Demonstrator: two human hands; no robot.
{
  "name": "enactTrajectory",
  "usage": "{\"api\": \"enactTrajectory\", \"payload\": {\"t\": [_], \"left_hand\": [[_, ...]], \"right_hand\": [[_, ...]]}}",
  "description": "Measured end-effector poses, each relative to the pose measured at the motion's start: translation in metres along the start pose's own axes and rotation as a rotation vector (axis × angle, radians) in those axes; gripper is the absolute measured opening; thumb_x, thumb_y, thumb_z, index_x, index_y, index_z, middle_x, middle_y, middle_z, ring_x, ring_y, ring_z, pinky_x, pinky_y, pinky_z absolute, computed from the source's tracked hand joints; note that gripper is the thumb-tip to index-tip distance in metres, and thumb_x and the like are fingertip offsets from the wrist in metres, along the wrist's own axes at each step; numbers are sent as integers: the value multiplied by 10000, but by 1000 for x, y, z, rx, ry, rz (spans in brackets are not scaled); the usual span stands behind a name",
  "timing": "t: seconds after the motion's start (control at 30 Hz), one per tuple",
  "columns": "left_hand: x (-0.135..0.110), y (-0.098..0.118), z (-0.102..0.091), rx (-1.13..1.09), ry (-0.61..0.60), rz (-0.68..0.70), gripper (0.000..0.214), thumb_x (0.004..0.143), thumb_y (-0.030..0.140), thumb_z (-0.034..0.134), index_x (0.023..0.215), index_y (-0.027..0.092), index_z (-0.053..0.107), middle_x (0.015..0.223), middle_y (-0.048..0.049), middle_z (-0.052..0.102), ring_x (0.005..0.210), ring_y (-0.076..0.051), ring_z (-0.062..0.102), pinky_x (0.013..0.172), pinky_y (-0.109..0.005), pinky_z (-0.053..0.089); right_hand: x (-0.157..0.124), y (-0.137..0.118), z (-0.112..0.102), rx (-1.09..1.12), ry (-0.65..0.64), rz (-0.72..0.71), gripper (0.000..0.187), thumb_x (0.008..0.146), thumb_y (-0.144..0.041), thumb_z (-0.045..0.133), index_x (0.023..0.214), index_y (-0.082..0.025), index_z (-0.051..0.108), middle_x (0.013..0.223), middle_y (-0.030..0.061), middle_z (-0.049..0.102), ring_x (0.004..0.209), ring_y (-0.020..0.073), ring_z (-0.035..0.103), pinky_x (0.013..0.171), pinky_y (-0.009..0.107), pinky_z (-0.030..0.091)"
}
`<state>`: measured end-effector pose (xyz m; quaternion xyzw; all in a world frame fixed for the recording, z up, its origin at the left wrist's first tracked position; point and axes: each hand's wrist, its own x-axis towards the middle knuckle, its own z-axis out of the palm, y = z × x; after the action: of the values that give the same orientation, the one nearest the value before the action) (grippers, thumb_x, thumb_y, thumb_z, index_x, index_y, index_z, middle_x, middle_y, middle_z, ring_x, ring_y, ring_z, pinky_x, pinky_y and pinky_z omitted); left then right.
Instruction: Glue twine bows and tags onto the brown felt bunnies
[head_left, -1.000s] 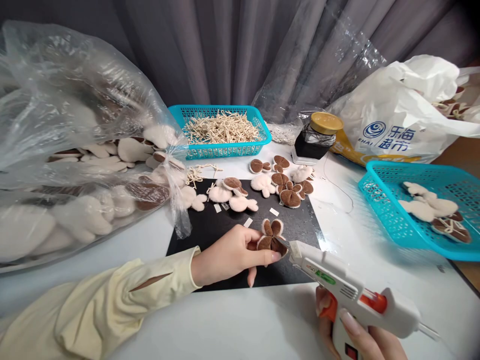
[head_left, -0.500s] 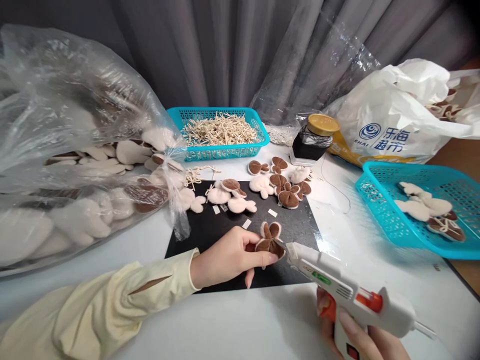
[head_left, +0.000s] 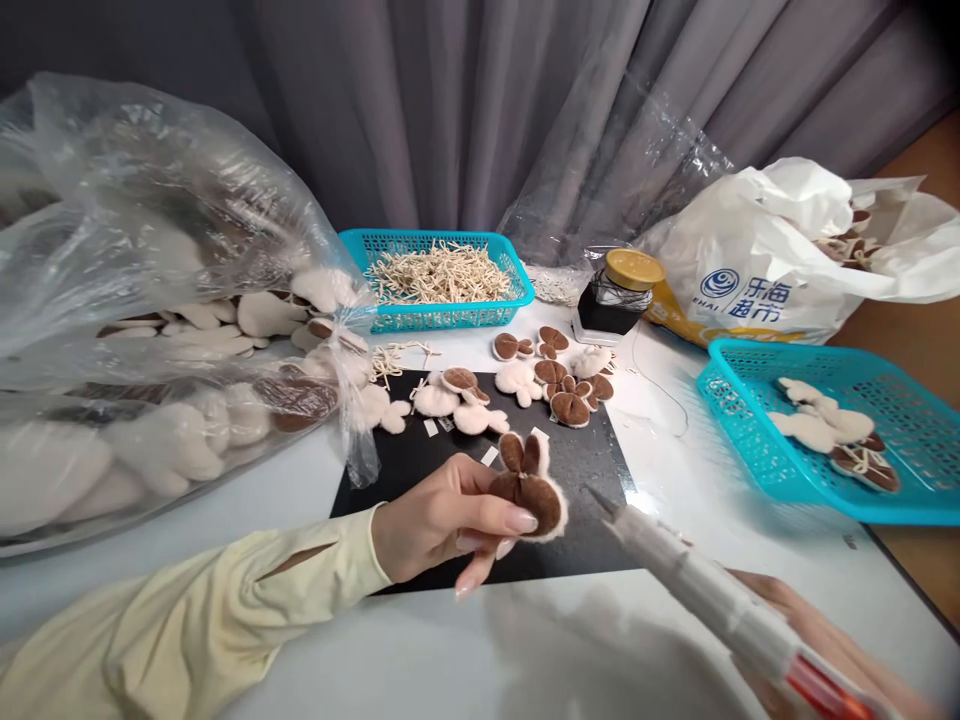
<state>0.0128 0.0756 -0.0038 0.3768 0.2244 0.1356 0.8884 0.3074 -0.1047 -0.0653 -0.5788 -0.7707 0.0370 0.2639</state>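
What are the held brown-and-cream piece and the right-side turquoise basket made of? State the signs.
Brown-and-cream bunny-shaped piece in the left hand: probably plush fabric, matt, with a fuzzy cream edge. Turquoise mesh basket: seemingly moulded plastic, slightly glossy, with a regular perforated grid.

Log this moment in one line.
left hand: pinches plush piece | right hand: holds glue gun | nozzle: apart from piece

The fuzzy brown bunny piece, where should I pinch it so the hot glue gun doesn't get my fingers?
Pinch the bunny piece by its round lower rim, coming from the left, as the left hand does. Its ears stick out at the far end, and the glue gun points in from the right, so that side should keep you clear of the tip.
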Motion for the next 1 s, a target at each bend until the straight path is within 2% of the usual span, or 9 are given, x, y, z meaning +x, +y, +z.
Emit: {"api": "enactTrajectory", "payload": {"t": [0.1, 0.17, 0.4, 0.5, 0.63, 0.77, 0.87, 0.93, 1.0], "left_hand": [[1, 0, -3, 53, -10, -42, 130, 677, 182, 629, 644, 59, 655, 447, 52, 434, 260, -43, 429, 255, -128, 376], [3, -1, -4, 78, 0, -40, 138, 685, 189, 629, 694, 57, 669, 497, 40, 461, 280, -35, 430, 270, -130, 390], [5, -3, -5, 134, 27, -21, 166, 696, 201, 631, 764, 60, 686, 558, 27, 481, 329, -7, 336, 302, -130, 398], [6, -3, -6, 143, 35, -24, 171, 693, 203, 634, 766, 57, 686, 567, 23, 491, 345, -9, 321, 306, -136, 397], [7, -4, -5, 139, 27, -33, 140, 693, 193, 629, 728, 66, 678, 518, 40, 476, 350, -17, 301, 313, -145, 402], [7, -5, -2, 158, -4, -55, 113, 668, 186, 639, 635, 78, 644, 481, 49, 463, 368, -35, 348, 324, -152, 417], [7, -5, 0, 160, -21, -56, 127, 653, 186, 643, 572, 96, 606, 425, 65, 422, 350, -43, 351, 322, -163, 417], [6, -6, 0, 152, -47, -49, 123, 660, 178, 638, 568, 106, 599, 401, 71, 396, 347, -52, 367, 326, -167, 408], [5, -7, 0, 151, -79, -25, 146, 666, 170, 642, 544, 116, 584, 399, 66, 395, 355, -60, 399, 335, -168, 398]], "right_hand": [[-6, 24, 9, 84, 95, -11, 459, 800, -518, 412, 1226, -367, 494, 883, 73, 685, 593, 276, 655, 365, 329, 498], [-5, 29, 13, 110, 119, 12, 470, 798, -526, 412, 1238, -378, 476, 880, 70, 681, 605, 281, 656, 368, 336, 495], [9, 13, 13, 120, 83, 38, 368, 830, -458, 413, 1159, -342, 528, 822, 54, 675, 634, 247, 671, 413, 290, 527], [17, -1, 4, 39, 22, 80, 379, 834, -389, 439, 1183, -259, 512, 952, 85, 666, 755, 240, 682, 469, 251, 543], [33, -6, -9, -144, -77, 10, 335, 858, -267, 396, 1181, -232, 482, 1080, 108, 630, 888, 232, 666, 588, 239, 558], [49, 8, -13, -370, -102, -84, 301, 880, -211, 314, 1129, -160, 474, 1109, 165, 601, 810, 205, 687, 541, 214, 547], [57, 24, -16, -482, -126, -169, 344, 920, -319, 281, 1109, -122, 491, 1077, 178, 613, 734, 193, 692, 510, 221, 544], [64, 30, -25, -504, -166, -243, 455, 885, -479, 359, 1118, -115, 503, 1065, 176, 621, 779, 232, 684, 558, 280, 564], [77, 27, -38, -502, -218, -297, 519, 813, -554, 465, 1133, -149, 514, 1054, 148, 630, 864, 277, 658, 634, 356, 572]]}}
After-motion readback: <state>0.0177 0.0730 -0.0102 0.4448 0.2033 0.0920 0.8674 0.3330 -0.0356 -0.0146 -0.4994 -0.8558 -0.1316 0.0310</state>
